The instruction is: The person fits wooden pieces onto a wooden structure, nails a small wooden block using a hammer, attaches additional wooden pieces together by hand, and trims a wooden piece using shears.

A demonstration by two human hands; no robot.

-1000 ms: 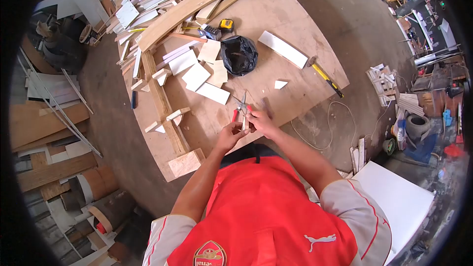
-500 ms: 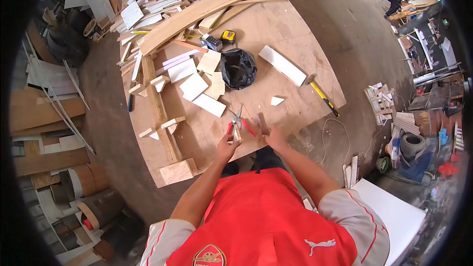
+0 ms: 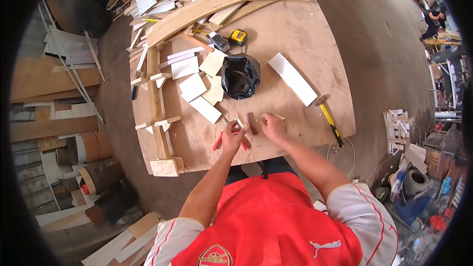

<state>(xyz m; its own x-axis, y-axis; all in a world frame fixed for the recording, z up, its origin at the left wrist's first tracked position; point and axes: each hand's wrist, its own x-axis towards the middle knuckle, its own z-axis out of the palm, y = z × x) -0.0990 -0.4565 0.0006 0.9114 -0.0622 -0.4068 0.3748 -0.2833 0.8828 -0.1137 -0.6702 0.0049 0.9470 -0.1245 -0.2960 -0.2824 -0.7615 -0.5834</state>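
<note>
My left hand (image 3: 231, 138) is closed, pinching a small pale wood piece (image 3: 240, 121) above red-handled pliers (image 3: 218, 141). The pliers lie on the plywood tabletop, their jaws mostly covered by that hand. Just right of it is a narrow brown strip (image 3: 252, 123), untouched by my right hand. My right hand (image 3: 274, 127) has its fingers curled over the table. A small white offcut (image 3: 280, 116) shows at its far side, partly covered. Whether the fingers grip anything is hidden.
A black bag-lined container (image 3: 240, 76) stands beyond my hands. A white board (image 3: 293, 79) and a hammer (image 3: 330, 120) lie right. White offcuts (image 3: 204, 109), a wooden frame (image 3: 158, 103) and a tape measure (image 3: 238, 37) are left and farther back. Lumber is piled at the far end.
My right hand has let go of the brown strip and shifted right to beside the white offcut. The strip now lies closer to my left hand. The camera view has shifted.
</note>
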